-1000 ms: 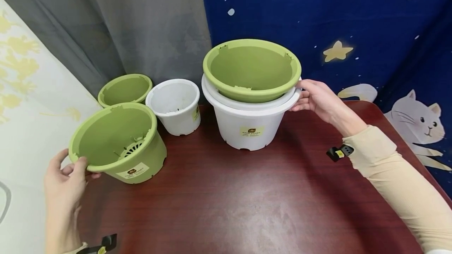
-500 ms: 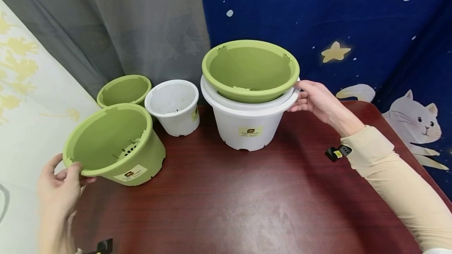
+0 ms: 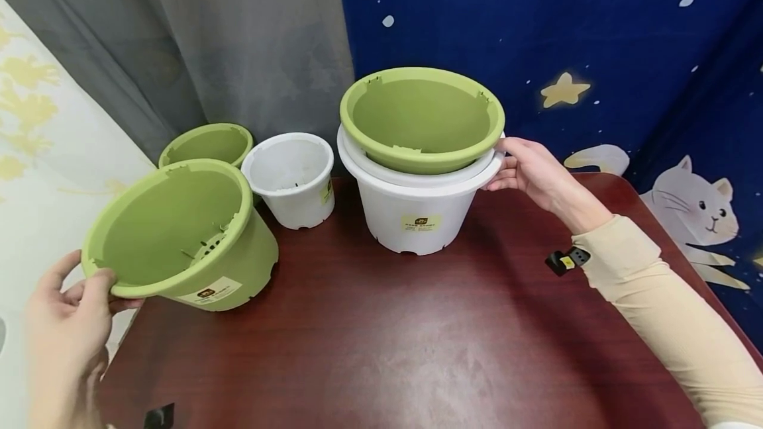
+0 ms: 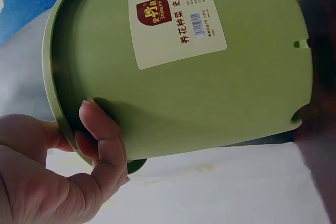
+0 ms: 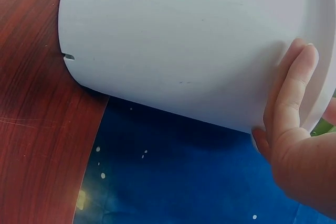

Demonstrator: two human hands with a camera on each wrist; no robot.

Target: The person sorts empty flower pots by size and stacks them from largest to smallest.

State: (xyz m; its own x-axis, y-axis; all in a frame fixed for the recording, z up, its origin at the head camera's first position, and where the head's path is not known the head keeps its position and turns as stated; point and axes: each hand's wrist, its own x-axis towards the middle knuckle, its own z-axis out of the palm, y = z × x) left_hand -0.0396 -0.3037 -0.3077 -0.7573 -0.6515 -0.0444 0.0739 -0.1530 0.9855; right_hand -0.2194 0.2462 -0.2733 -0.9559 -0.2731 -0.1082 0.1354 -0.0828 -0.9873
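My left hand (image 3: 68,316) pinches the near-left rim of a large green flowerpot (image 3: 249,262), thumb over the edge and fingers curled below it. That pot leans, its mouth turned up and to the left; slots show in its bottom. In the left wrist view the fingers press under the rim beside its paper label (image 4: 176,19). To the right stands a white flowerpot (image 3: 381,207) with another white rim inside it and a green flowerpot (image 3: 423,108) nested on top. My right hand (image 3: 533,171) holds the white pot's right rim, fingers underneath against the wall (image 5: 184,51).
Behind the leaning pot, a smaller green flowerpot (image 3: 208,144) stands at the back left, with a smaller white flowerpot (image 3: 298,204) beside it. A grey curtain (image 3: 256,38) and a blue curtain (image 3: 453,12) hang along the back of the dark red table (image 3: 387,330).
My left hand has moved left, drawing the green flowerpot's rim with it, so the pot leans further. My right hand stays at the white pot's rim, and the stack stands as before.
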